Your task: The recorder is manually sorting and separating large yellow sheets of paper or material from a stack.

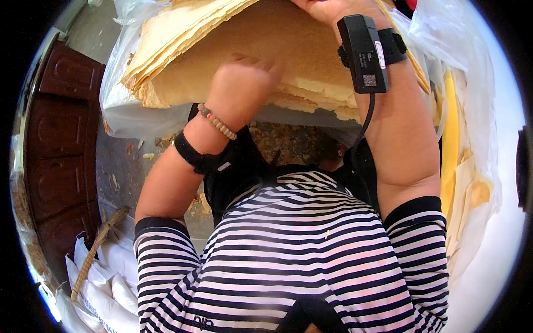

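A stack of thin, tan-yellow sheets (311,53) with ragged, flaky edges lies in front of me. At the left, several of its layers (166,44) are folded or fanned up in a slant. My left hand (247,83), with a bead bracelet on its wrist, is over the near part of the stack; its fingers are smeared by motion. My right hand (322,10) is at the far side of the stack, by the top edge of the view. Its fingers are mostly cut off there, so what it holds, if anything, does not show.
Clear plastic sheeting (119,119) lies under and around the stack. More yellowish sheets (463,200) stand at the right beside a white surface. Dark wooden cabinets (61,130) line the left, with white sacks (105,288) and a straw bundle (91,258) below. Scraps litter the floor.
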